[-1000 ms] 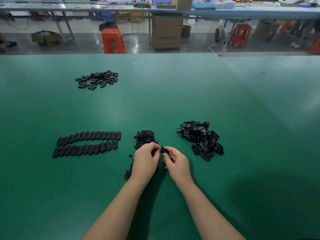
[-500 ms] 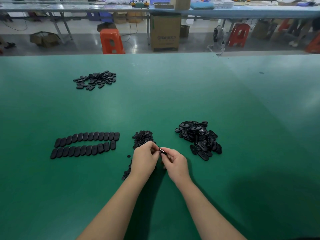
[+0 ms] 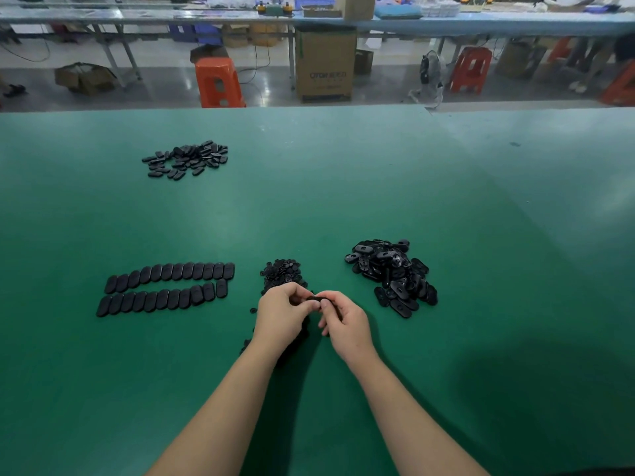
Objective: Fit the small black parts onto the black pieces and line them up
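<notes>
My left hand (image 3: 283, 316) and my right hand (image 3: 345, 321) meet over the green table, both pinching one black oval piece (image 3: 314, 299) between their fingertips. Just beyond and under my left hand lies a heap of small black parts (image 3: 282, 271). A pile of loose black oval pieces (image 3: 391, 274) sits to the right of my hands. To the left, two neat rows of black pieces (image 3: 168, 286) lie side by side. Whether a small part is on the held piece is hidden by my fingers.
Another loose pile of black oval pieces (image 3: 187, 159) lies far back on the left of the green table (image 3: 378, 187). Beyond the table's far edge stand an orange stool (image 3: 218, 82), a cardboard box (image 3: 324, 63) and other benches.
Both hands stay together on the held piece; the fingers have shifted slightly around it. The piles and rows have not moved.
</notes>
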Motion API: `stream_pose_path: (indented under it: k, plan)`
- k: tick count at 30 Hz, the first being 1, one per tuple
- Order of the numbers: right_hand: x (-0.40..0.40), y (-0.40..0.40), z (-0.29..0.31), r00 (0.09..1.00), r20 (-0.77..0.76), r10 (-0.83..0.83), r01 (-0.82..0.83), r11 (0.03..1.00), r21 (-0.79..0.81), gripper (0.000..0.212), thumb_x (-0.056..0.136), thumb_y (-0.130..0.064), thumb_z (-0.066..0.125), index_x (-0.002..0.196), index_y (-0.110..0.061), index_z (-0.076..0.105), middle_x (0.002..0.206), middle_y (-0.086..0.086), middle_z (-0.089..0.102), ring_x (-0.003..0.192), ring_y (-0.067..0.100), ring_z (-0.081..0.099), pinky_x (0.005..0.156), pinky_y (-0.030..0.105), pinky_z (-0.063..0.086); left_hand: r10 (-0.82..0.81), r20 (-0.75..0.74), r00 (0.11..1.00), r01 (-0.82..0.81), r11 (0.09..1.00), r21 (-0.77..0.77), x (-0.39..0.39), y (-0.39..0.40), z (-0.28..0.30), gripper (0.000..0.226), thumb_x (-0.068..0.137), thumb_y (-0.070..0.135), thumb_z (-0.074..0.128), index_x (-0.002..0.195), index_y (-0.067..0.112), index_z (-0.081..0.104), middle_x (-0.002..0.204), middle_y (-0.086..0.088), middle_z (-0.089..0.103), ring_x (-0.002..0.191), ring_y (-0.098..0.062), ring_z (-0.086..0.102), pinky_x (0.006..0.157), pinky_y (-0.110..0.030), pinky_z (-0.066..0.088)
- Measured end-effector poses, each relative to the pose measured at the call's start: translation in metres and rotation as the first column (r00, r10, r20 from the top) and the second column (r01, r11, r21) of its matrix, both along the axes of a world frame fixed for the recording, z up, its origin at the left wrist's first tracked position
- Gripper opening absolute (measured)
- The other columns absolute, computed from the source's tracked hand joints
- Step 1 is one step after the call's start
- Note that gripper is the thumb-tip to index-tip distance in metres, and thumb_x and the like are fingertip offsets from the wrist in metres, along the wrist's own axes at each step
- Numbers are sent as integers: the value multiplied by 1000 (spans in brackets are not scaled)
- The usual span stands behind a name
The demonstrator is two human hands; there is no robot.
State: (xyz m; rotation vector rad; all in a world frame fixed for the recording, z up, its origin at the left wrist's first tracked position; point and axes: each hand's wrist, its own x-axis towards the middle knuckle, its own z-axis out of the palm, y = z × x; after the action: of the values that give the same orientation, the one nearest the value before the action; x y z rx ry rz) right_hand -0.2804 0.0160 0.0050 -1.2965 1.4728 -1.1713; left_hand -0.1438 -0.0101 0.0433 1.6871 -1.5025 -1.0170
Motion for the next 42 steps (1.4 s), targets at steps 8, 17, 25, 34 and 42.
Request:
stream_pose_path:
  k: [8, 17, 25, 34, 42]
  plan:
    - [1, 0, -1, 1000, 10, -6, 6, 1000, 25, 20, 101, -13, 55, 98, -29, 67, 63, -3, 65, 55, 9, 58, 58, 28, 54, 6, -49, 999, -5, 1000, 17, 0, 0, -3, 13, 79, 23, 84, 76, 25, 71, 69, 3, 71, 44, -2, 53, 44, -21, 45]
    - [1, 0, 1, 999, -36, -36, 37, 999, 28, 23, 102, -14, 54, 93, -33, 63, 73, 4, 69, 51, 8, 57, 58, 34, 55, -4, -84, 996, 8, 999, 50, -4, 3, 0, 5, 83, 16, 74, 82, 21, 72, 71, 0, 71, 45, -8, 58, 45, -20, 47]
    - [1, 0, 0, 999, -37, -34, 35, 999, 27, 24, 102, -14, 54, 93, -34, 63, 66, -6, 66, 52, 5, 57, 57, 27, 53, -17, -66, 998, 21, 997, 68, -2, 4, 1, 4, 84, 18, 73, 82, 21, 71, 70, 3, 71, 48, -17, 66, 47, -23, 48]
    - [0, 0, 0, 999, 1, -48, 48, 998, 32, 19, 100, -15, 59, 95, -31, 67, 78, 0, 71, 54, 9, 56, 53, 25, 50, -8, 81, 997, 7, 1000, 10, -13, 6, 5, 6, 83, 20, 70, 81, 22, 65, 75, 3, 70, 64, -22, 68, 62, -31, 53]
    - [0, 1, 2, 995, 71, -73, 71, 997, 30, 12, 100, -12, 60, 97, -22, 67, 82, -5, 71, 70, 7, 60, 73, 43, 55, -70, 137, 988, 83, 993, -89, -13, 9, 2, 7, 89, 19, 66, 84, 23, 66, 75, 10, 67, 67, -2, 59, 59, -14, 42]
